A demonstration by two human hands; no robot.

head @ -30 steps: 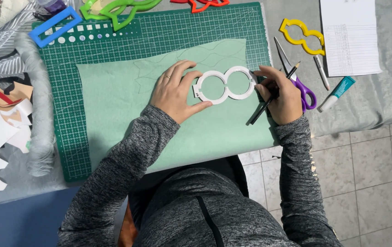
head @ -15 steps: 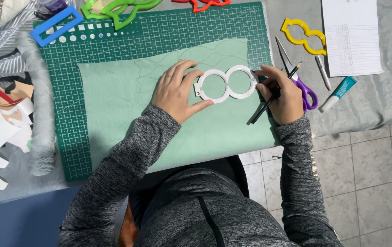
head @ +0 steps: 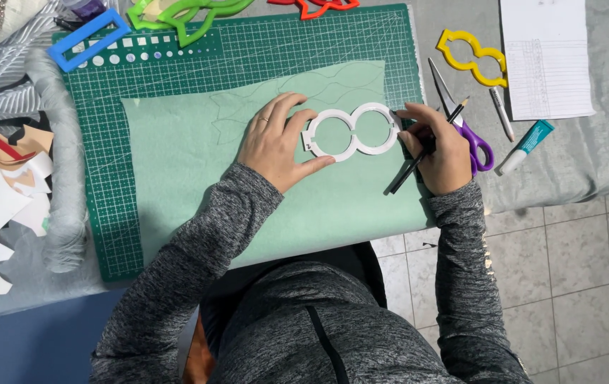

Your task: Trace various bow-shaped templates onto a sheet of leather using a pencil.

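1. Left hand (head: 274, 144) lies flat, its grip spread, fingers pressing a white figure-eight template (head: 353, 131) down onto pale green felt (head: 198, 171).
2. Right hand (head: 441, 148) has its grip pinched on a dark pencil (head: 425, 148), tip at the template's right edge.
3. Felt covers a green cutting mat (head: 98, 192) on the table.
4. Purple-handled scissors (head: 461, 121) lie just beside the right hand; a yellow template (head: 472, 57) sits farther off.
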